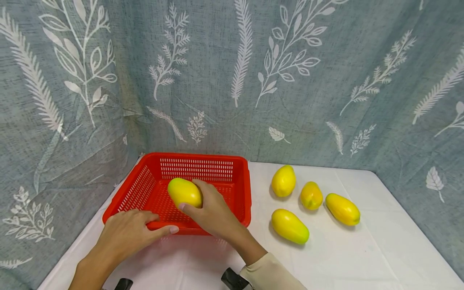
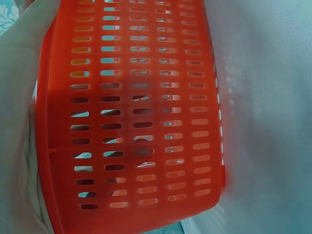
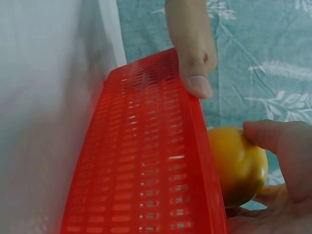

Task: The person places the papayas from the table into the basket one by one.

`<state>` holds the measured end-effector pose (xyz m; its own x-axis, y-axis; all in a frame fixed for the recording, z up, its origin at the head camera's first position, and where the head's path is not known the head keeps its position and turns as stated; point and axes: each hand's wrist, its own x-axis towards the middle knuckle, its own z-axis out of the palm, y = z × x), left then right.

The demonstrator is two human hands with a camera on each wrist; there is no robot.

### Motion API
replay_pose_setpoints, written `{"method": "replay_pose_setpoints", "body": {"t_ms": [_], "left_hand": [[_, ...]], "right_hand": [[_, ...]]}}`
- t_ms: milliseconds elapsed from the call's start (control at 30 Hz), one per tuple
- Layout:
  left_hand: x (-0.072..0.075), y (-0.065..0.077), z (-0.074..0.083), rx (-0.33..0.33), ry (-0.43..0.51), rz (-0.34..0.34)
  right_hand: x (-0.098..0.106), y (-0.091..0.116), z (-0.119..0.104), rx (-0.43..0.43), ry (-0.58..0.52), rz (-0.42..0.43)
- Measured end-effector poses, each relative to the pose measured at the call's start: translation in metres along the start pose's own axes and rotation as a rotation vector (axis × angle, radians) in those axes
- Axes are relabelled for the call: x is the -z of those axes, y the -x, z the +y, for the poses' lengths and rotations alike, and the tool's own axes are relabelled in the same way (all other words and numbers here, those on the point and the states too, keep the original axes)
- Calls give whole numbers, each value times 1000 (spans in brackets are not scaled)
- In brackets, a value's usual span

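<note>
My left hand (image 1: pixel 127 231) is partly closed on the near-left rim of the shallow rectangular basket of slotted red plastic (image 1: pixel 242 185), fingers over the top and thumb along the outside of the near wall. My right hand (image 1: pixel 214 209) is curled around a smooth, oval yellow fruit (image 1: pixel 184 192), thumb on the near side and fingers on the far side, opened only as wide as the fruit's girth.

That fruit is inside the outline of the basket, which stands toward the far left corner of the white cloth-covered tabletop (image 1: pixel 362 257). It lies tilted, a greenish tinge on its far-left end and a bright shine on its skin; from my right wrist it looks a deeper, orange yellow. Four similar yellow fruits (image 1: pixel 290 226) lie apart from one another on the tabletop, between the basket and the right edge.

I cannot tell whether the held fruit's underside touches the basket floor. From my right wrist, the near wall covers part of it. From my left wrist, that slotted wall fills most of the view, and my hand is cut off at the side. My beige right sleeve (image 1: pixel 273 274) runs out of the head view at the bottom.
</note>
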<state>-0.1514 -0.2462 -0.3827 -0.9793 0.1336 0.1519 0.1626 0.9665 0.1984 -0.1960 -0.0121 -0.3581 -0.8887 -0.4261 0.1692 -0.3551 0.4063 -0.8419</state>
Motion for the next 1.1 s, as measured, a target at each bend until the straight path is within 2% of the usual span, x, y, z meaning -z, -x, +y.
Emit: {"method": "replay_pose_setpoints", "body": {"t_ms": [267,567,833,1100], "left_hand": [[0,0,-1,3,2,3],[0,1,-1,8,11,-9],[0,0,-1,25,11,-40],[1,-4,-1,25,19,-54]], "right_hand": [[-9,-11,-3,-25,64,-8],[-17,-21,-3,-132,102,-29],[-19,-28,0,-222,181,-107],[-22,-35,3,-268,273,-196]]}}
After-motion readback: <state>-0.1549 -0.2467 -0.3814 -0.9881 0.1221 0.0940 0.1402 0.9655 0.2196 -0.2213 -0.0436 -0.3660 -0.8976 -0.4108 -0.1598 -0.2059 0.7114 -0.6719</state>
